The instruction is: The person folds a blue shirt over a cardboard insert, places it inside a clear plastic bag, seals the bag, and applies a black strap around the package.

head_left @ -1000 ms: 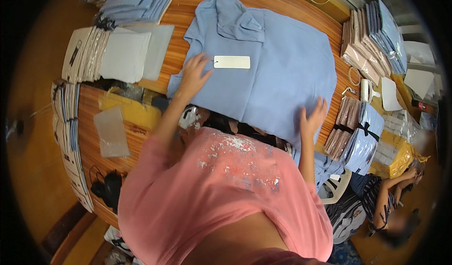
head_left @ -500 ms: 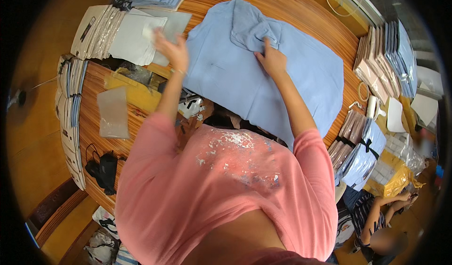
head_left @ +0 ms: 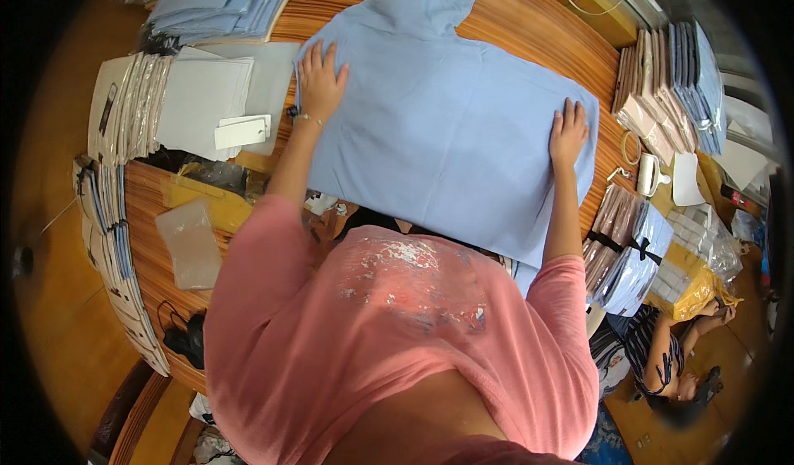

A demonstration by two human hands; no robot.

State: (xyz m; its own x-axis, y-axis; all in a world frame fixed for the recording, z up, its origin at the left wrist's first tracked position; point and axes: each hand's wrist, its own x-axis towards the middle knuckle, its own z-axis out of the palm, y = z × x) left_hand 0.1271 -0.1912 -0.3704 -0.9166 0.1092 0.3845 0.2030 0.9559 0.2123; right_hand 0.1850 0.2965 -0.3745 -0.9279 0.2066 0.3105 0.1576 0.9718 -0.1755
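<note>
A light blue hooded garment [head_left: 438,134] lies spread on the wooden table in front of me, its hood [head_left: 430,2] stretched out toward the far edge. My left hand [head_left: 321,83] rests flat on the garment's left side, fingers spread. On its right side lies my right hand [head_left: 569,136], fingers extended along the cloth. Neither hand grips anything. The near edge of the garment hangs close to my body. White tags [head_left: 241,133] sit on white sheets [head_left: 203,85], left of my left hand.
Stacks of bagged garments stand at the far left [head_left: 223,2], left [head_left: 132,105] and right [head_left: 653,93]. Beside a ribbon-tied bundle [head_left: 624,246] is a white tag gun-like tool [head_left: 651,174]. A clear bag [head_left: 190,244] lies at left. Another person [head_left: 662,353] sits at lower right.
The hood, bunched on the garment before, now extends away from me. My left hand has come from the white sheets onto the cloth, leaving tags there; my right hand has moved right.
</note>
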